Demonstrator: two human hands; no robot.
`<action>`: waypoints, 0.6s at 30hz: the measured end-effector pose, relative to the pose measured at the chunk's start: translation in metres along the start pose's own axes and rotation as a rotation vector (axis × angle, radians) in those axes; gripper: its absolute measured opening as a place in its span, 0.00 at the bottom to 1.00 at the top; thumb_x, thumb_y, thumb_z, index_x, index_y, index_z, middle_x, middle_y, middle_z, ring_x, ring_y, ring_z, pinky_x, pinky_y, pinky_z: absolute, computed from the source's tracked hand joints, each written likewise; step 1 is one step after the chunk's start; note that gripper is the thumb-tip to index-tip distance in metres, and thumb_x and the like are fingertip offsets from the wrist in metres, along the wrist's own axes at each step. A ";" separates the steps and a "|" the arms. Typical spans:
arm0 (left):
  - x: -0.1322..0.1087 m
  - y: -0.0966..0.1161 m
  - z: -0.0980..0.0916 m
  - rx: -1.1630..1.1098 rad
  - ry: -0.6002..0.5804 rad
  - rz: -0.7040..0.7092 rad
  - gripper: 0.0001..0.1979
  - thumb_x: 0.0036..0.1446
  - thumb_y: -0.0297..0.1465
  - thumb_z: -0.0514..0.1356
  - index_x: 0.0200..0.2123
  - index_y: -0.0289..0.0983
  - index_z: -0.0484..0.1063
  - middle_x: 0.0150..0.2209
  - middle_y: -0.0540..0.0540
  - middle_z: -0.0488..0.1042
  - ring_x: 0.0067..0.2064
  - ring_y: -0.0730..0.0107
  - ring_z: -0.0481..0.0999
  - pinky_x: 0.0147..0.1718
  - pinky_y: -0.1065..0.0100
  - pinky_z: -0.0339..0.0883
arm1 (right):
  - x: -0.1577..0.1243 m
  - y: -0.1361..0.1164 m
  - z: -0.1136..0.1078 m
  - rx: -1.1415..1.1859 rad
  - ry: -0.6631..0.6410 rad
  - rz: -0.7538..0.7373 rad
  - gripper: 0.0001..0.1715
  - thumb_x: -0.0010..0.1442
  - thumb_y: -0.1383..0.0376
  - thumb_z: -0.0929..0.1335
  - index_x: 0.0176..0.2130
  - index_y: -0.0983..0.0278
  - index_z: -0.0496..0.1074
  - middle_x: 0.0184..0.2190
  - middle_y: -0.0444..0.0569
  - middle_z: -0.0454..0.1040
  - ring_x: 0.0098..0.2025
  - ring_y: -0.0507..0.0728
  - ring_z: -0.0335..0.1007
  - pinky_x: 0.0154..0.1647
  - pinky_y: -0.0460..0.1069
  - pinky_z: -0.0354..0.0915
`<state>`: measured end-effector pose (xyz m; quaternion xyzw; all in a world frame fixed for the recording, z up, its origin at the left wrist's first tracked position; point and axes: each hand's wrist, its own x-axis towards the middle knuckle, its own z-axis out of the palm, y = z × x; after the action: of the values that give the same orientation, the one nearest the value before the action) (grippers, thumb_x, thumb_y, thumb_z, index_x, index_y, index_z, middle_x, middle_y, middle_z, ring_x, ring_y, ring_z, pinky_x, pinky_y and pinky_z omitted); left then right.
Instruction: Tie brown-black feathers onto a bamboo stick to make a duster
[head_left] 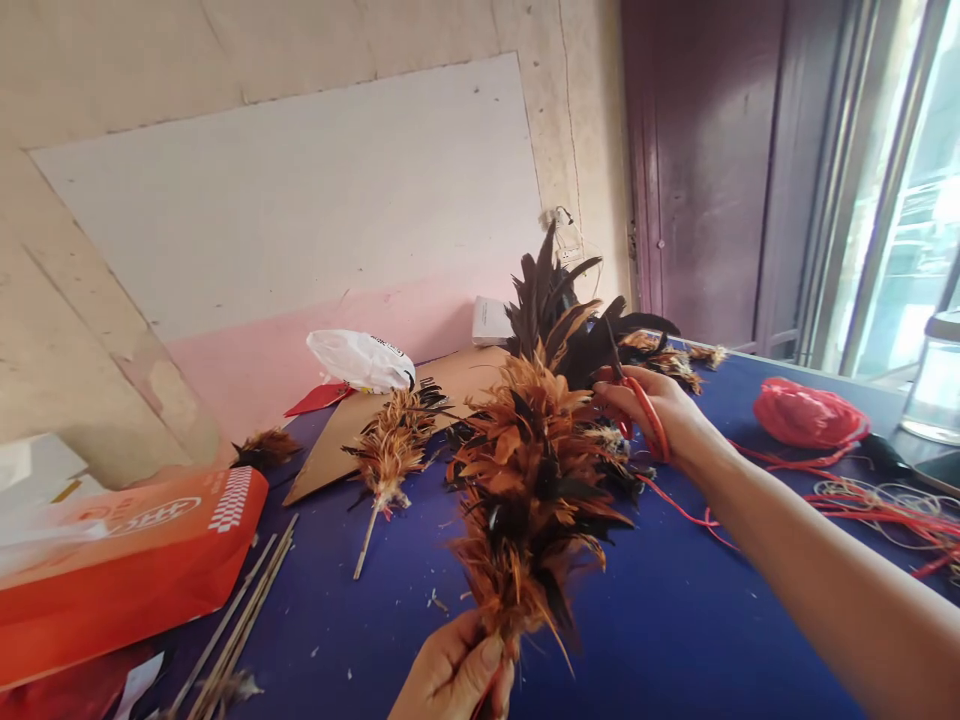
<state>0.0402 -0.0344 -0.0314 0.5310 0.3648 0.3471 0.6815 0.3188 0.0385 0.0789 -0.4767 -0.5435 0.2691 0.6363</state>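
My left hand (461, 668) is closed round the lower end of a feather duster (525, 470), which stands up in front of me with brown and black feathers. Its long dark plumes fan out at the top. Red-handled scissors (646, 415) hang on the fingers of my right hand (656, 410), which is beside the upper feathers. The blades point upward against the dark plumes, and the right fingertips reach in to the feathers, where their contact is partly hidden. A smaller feather duster (394, 450) with a bare stick lies on the blue table to the left.
Thin sticks (244, 620) and an orange bag (150, 560) lie at the left. Cardboard (319, 460) and a white plastic bag (360, 360) are behind. Pink twine (810, 412), tangled cords (885, 510) and a clear container (934, 385) are at the right on the blue table (675, 640).
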 end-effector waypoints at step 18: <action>0.004 -0.006 -0.012 0.086 -0.172 -0.052 0.20 0.48 0.48 0.59 0.30 0.35 0.68 0.16 0.55 0.57 0.16 0.81 0.52 0.16 0.74 0.44 | 0.013 0.004 -0.027 0.022 0.138 -0.043 0.06 0.45 0.67 0.66 0.29 0.62 0.69 0.17 0.39 0.65 0.20 0.50 0.61 0.21 0.45 0.59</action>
<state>0.0326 -0.0263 -0.0397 0.5781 0.3334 0.2666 0.6954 0.3487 0.0429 0.0825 -0.4754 -0.5056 0.2279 0.6829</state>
